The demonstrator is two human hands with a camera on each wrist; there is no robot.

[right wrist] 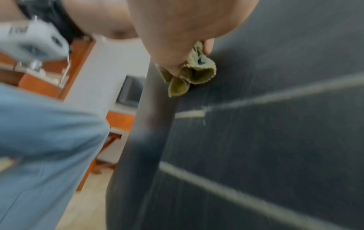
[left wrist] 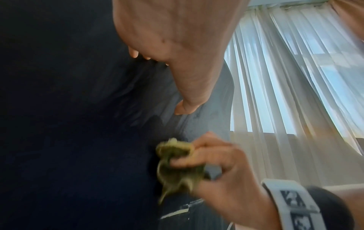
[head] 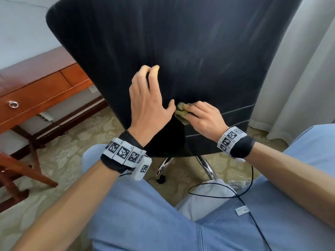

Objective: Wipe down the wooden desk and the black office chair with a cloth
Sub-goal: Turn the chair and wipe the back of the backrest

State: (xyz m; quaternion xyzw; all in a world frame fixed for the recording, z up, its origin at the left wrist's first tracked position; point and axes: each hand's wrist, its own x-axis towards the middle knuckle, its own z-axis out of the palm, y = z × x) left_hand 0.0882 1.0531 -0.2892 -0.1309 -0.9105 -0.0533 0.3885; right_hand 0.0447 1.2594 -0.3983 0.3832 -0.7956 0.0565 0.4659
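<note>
One black office chair (head: 190,51), seen from behind, with its backrest filling the upper field of the head view. Two hands work on this backrest. The left hand (head: 146,98) lies against the fabric with its fingers (head: 154,69) bent at the tips, touching the backrest and grasping nothing. The right hand (head: 204,118) sits just beside the left thumb, lower on the backrest; its fingers (left wrist: 189,161) are curled round one bunched olive-green cloth (head: 181,112), which is pressed against the fabric between the two hands. Two pale seam lines (right wrist: 275,96) cross the backrest below the cloth. Each wrist bears one band of black-and-white markers (head: 125,153). One wooden worktop (head: 41,84) with one ring pull (head: 13,104) on its drawer stands well apart, left of the left fingers. Pale curtains (head: 299,87) hang right of the right fingers. Chrome legs (head: 206,165) of the chair base show below both hands, above the patterned carpet.
</note>
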